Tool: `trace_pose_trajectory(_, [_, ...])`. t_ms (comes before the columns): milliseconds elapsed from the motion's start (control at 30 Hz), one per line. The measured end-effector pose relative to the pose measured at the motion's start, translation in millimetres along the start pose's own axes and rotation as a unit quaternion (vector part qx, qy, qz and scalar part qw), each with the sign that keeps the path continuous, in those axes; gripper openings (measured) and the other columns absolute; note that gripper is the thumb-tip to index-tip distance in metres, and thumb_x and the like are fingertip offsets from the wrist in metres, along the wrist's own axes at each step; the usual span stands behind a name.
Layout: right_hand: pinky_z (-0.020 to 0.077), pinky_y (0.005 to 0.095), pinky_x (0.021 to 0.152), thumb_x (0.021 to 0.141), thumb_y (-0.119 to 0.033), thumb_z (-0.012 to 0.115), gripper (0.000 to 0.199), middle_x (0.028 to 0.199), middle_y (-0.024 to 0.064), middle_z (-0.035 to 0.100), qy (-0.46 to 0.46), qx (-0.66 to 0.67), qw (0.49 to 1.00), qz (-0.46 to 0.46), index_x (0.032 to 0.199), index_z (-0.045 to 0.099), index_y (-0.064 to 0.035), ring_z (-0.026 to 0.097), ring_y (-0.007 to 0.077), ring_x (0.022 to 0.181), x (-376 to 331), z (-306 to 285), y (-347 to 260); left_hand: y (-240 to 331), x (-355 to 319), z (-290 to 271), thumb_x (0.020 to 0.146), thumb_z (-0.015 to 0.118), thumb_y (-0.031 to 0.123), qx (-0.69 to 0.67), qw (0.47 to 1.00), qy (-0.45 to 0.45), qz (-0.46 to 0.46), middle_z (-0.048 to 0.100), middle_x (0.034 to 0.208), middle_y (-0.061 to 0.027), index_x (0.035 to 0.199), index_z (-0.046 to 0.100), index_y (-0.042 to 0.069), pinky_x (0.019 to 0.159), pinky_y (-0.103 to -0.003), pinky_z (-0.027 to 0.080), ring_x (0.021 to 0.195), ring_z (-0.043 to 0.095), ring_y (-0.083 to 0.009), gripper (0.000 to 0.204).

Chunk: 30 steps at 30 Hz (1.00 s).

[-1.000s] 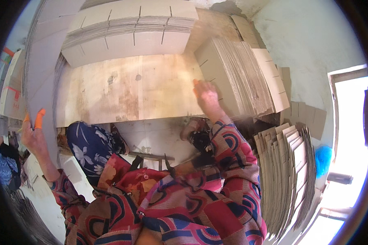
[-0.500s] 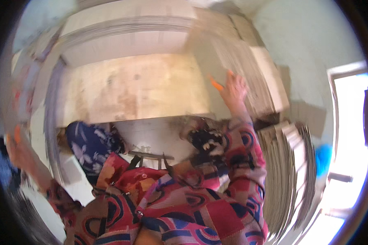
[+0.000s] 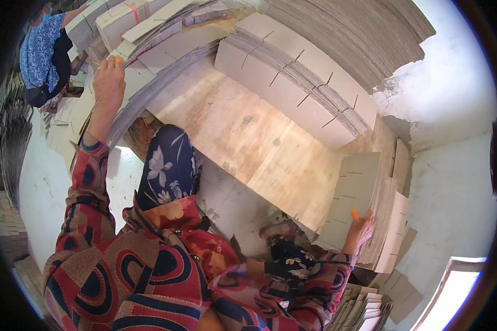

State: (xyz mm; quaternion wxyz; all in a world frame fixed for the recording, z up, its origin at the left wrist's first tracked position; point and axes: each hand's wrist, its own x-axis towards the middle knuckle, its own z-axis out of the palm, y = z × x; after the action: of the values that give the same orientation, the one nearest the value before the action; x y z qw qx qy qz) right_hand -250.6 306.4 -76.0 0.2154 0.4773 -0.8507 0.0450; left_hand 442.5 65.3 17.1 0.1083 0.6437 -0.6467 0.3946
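Observation:
My left hand (image 3: 109, 83) reaches far left. Its fingers, with orange covers on the tips, are bent closed at the edge of a pile of cardboard sheets (image 3: 176, 52); what they hold is hidden. My right hand (image 3: 360, 231) lies against the top edge of an upright stack of slotted cardboard sheets (image 3: 345, 193) at the right. Its orange-covered thumb stands apart from the fingers, and the hand does not close round a sheet. Between the stacks is a wooden board (image 3: 254, 138). Another row of slotted cardboard sheets (image 3: 292, 74) stands along the board's far side.
Taller cardboard stacks (image 3: 348, 27) rise at the back against the wall. A person in a blue patterned garment (image 3: 43, 52) is at the far left. More cardboard sheets (image 3: 364, 309) stand low at the right, by a bright window (image 3: 453, 292). My knee (image 3: 168, 165) is beside the board.
The view has turned left, bringing the far-left piles and the other person into sight. My left hand has reached forward to the left pile. My right hand remains at the right stack.

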Motion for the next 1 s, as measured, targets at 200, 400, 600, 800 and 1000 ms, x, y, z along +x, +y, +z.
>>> trace_pose_trajectory(200, [0.0454,0.0481,0.065,0.074,-0.041,0.073,0.045,0.086,0.0177,0.063,-0.010,0.024,0.999,0.031,0.097,0.057,-0.0052,0.059,0.0381,0.080,2,-7,-6,-7,-41,76,0.079,0.066,0.028,0.038,0.991,-0.104,0.078,0.059,0.112,-0.0098,0.115,0.055,-0.002,0.079,-0.047,0.043,0.104,0.055,-0.0271,0.048])
trace_pose_trajectory(400, [0.0414,0.0494,0.058,0.081,-0.048,0.066,0.047,0.068,0.0207,0.058,-0.048,0.087,0.987,0.126,0.075,0.059,-0.0018,0.055,0.0407,0.065,7,-20,-2,26,-19,43,0.083,0.062,0.043,-0.116,0.977,-0.178,0.016,0.064,0.103,-0.0137,0.100,0.060,-0.002,0.081,-0.046,0.042,0.106,0.055,-0.0307,0.048])
trace_pose_trajectory(600, [0.0446,0.0473,0.061,0.084,-0.044,0.064,0.039,0.082,0.0216,0.064,-0.082,0.162,0.964,0.193,0.088,0.070,-0.0049,0.060,0.0395,0.072,16,-24,-24,86,28,8,0.082,0.066,0.036,-0.276,0.957,-0.062,0.058,0.065,0.093,-0.0171,0.096,0.063,0.000,0.083,-0.042,0.045,0.095,0.060,-0.0345,0.039])
trace_pose_trajectory(800, [0.0431,0.0264,0.054,0.087,-0.029,0.067,0.028,0.066,-0.0019,0.061,0.149,0.552,0.773,0.276,0.090,0.071,-0.0012,0.052,0.0081,0.061,26,-41,-11,228,89,-10,0.081,0.067,0.037,-0.434,0.889,0.019,0.145,0.065,0.106,-0.0168,0.105,0.064,-0.001,0.090,-0.040,0.044,0.102,0.058,-0.0336,0.045])
trace_pose_trajectory(1000, [0.0381,0.0189,0.048,0.083,-0.015,0.072,0.012,0.065,-0.0040,0.058,0.225,0.547,0.781,0.201,0.086,0.070,-0.0035,0.049,0.0040,0.055,41,-77,-45,360,132,-24,0.088,0.054,0.049,-0.425,0.874,0.036,0.233,0.051,0.131,-0.0169,0.120,0.056,-0.004,0.103,-0.043,0.035,0.125,0.042,-0.0318,0.062])
